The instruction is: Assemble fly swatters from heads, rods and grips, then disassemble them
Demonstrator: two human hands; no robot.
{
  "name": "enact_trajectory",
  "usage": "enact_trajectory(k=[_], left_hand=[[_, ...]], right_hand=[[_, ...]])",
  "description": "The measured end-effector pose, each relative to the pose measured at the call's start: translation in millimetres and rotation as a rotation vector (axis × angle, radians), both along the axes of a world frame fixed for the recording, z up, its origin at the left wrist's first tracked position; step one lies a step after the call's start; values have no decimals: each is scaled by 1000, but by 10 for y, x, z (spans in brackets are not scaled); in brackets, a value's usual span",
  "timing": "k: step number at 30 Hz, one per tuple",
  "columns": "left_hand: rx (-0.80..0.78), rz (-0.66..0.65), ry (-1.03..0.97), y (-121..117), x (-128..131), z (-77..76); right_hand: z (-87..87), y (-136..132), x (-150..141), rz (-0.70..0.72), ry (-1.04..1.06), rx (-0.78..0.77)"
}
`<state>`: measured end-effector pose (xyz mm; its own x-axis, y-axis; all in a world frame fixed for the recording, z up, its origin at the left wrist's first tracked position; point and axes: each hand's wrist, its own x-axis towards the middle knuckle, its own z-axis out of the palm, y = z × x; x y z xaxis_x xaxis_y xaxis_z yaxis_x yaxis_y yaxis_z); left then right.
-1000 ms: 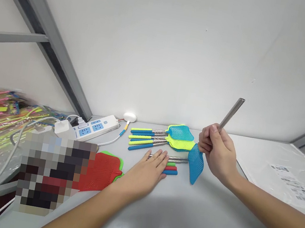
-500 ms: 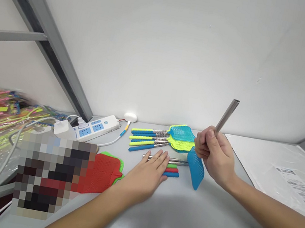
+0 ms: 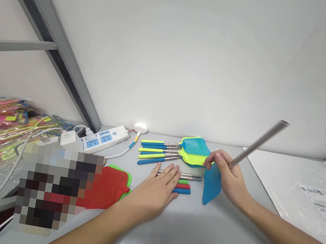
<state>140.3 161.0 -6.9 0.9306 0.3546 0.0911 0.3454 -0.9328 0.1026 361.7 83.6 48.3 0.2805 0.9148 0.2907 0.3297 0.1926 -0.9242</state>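
Tube (image 3: 258, 144) silvery, straight, open-ended

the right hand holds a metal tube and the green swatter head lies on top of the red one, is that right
Not quite: the head view shows the red swatter head on top, with the green one showing beneath it. The right hand does hold a metal tube.

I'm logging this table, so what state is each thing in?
Hollow silver metal tube: raised, slanted
Right hand: closed around tube
Left hand: flat, palm down
Blue mesh flap: tilted
Red mesh flap: lying flat
White plastic power strip: plug inserted
Yellow and blue swatters: lying, heads overlapping
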Motion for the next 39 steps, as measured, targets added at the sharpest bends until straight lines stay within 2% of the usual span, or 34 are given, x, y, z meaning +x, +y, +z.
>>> enact_trajectory(k=[2,5,9,11,13,16,19,23,27,31,35,39], left_hand=[[9,-1,-13,-21,4,60],[16,32,-115,-71,-5,190],[19,107,-534,-119,-70,307],[83,122,-775,-129,-114,335],[214,125,-892,-155,-142,373],[381,94,-757,-259,-120,450],[424,28,-520,-403,-42,475],[453,1,-434,-444,-10,399],[478,127,-433,-304,-105,386],[481,185,-427,-236,-152,447],[505,127,-466,-320,-114,469],[512,119,-443,-447,-65,451]], right_hand=[[32,-39,72,-2,-37,-24],[224,-108,185,22,-178,-167],[493,-214,276,147,-492,-421],[530,-265,268,205,-603,-508],[506,-311,218,241,-657,-556],[439,-363,64,313,-667,-595],[429,-390,-142,407,-613,-589],[494,-368,-208,512,-545,-567],[505,-319,190,466,-477,-611],[453,-356,518,470,-213,-698],[409,-434,419,364,28,-714],[387,-438,289,222,33,-668]])
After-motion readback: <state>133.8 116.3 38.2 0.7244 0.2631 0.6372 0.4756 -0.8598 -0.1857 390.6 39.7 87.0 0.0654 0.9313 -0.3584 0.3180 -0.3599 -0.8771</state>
